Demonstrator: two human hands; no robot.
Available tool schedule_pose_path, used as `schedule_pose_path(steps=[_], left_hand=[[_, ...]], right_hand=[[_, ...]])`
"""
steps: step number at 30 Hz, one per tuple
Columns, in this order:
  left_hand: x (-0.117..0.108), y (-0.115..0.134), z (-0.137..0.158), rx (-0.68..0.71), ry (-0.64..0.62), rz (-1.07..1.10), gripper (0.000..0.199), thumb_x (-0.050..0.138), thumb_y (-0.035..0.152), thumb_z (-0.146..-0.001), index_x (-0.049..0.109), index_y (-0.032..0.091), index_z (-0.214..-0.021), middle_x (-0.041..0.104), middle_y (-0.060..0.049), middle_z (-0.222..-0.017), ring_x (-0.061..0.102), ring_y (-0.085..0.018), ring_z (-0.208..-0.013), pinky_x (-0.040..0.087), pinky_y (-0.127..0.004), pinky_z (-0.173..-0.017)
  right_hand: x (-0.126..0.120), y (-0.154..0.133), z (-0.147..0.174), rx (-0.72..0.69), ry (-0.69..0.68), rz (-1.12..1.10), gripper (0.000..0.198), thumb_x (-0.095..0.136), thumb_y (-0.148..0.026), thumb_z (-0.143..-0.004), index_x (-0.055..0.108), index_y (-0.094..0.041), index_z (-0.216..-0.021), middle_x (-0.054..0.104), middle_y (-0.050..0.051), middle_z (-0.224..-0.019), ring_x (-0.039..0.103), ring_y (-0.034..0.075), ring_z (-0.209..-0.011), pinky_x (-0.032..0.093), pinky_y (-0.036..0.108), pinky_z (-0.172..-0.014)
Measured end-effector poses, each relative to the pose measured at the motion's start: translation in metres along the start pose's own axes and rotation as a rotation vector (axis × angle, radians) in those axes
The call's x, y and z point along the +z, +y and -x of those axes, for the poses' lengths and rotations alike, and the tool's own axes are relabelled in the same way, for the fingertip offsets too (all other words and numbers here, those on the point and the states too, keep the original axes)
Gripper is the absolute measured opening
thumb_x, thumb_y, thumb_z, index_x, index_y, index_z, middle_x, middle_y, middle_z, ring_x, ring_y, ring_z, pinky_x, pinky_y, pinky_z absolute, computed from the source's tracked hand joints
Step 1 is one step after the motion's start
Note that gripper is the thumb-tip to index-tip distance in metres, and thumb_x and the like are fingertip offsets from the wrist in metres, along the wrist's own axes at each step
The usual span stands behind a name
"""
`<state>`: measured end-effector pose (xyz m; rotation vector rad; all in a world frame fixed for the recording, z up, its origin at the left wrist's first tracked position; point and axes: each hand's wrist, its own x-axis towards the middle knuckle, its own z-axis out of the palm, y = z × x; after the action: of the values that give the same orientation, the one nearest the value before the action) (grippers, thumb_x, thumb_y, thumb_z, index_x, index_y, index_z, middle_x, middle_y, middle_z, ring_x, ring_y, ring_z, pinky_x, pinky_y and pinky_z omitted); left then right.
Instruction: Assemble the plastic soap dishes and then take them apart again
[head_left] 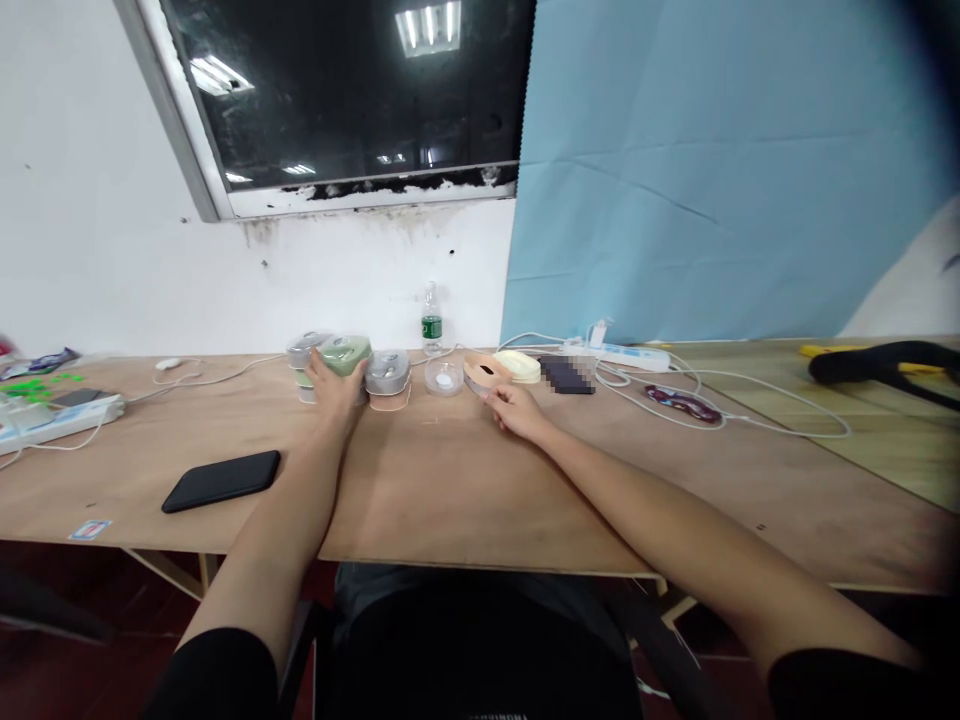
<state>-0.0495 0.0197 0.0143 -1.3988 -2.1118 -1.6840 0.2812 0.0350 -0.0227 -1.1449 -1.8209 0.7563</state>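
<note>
My left hand (336, 392) is closed round a green lidded container (345, 350), its fingers at the left side and its thumb at the right. Behind it, further left, stands a stack of containers with a grey top (304, 348). Just right of it is another grey-topped container (387, 370) above a peach-coloured one (390, 401). My right hand (516, 410) pinches the near edge of a peach-coloured piece with a dark slot (487, 370). A pale yellow piece (519, 366) lies behind that. Between my hands sits a round clear dish (444, 377) with something white inside.
A black phone (222, 481) lies at the left front of the wooden table (420, 500). A plastic bottle (431, 322) stands by the wall. Power strips (630, 356) and white cables run along both sides. A dark wallet-like item (568, 375) and a purple wrapped item (682, 403) lie right.
</note>
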Motion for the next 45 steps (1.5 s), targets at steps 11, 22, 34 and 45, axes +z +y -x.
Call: schedule_pose_path(steps=[11, 22, 34, 45], left_hand=[[0.009, -0.01, -0.001, 0.121, 0.032, -0.064, 0.089, 0.058, 0.044, -0.081, 0.014, 0.005, -0.148, 0.027, -0.025, -0.141, 0.035, -0.036, -0.132, 0.034, -0.048, -0.107], [0.011, -0.015, -0.006, 0.147, 0.065, -0.063, 0.083, 0.052, 0.05, -0.084, 0.021, 0.005, -0.146, 0.028, -0.025, -0.141, 0.034, -0.035, -0.132, 0.033, -0.047, -0.108], [-0.002, 0.023, 0.008, 0.496, 0.21, 0.153, 0.053, 0.049, 0.035, -0.089, 0.035, 0.011, -0.134, 0.043, -0.019, -0.13, 0.041, -0.028, -0.125, 0.04, -0.043, -0.1], [0.001, 0.073, 0.068, 0.925, -0.239, 0.217, 0.043, 0.051, 0.036, -0.089, 0.044, 0.016, -0.126, 0.051, -0.015, -0.123, 0.054, -0.023, -0.108, 0.049, -0.035, -0.081]], right_hand=[[-0.041, 0.029, -0.019, 0.026, 0.447, 0.392, 0.025, 0.048, -0.039, -0.085, 0.063, -0.019, -0.091, 0.064, 0.002, -0.067, 0.058, 0.019, -0.065, 0.04, 0.027, -0.062], [-0.04, 0.05, -0.043, 0.167, 0.211, 0.68, 0.049, 0.044, -0.029, -0.088, 0.045, -0.017, -0.135, 0.056, 0.015, -0.131, 0.057, 0.029, -0.111, 0.045, 0.037, -0.088], [-0.046, 0.056, -0.045, 0.293, 0.216, 0.799, 0.037, 0.058, -0.045, -0.081, 0.063, -0.024, -0.11, 0.067, 0.012, -0.108, 0.062, 0.029, -0.1, 0.045, 0.035, -0.075], [-0.047, 0.035, -0.03, 0.025, 0.477, 0.662, 0.03, 0.049, -0.037, -0.088, 0.062, -0.019, -0.109, 0.071, 0.009, -0.086, 0.063, 0.024, -0.08, 0.041, 0.03, -0.068]])
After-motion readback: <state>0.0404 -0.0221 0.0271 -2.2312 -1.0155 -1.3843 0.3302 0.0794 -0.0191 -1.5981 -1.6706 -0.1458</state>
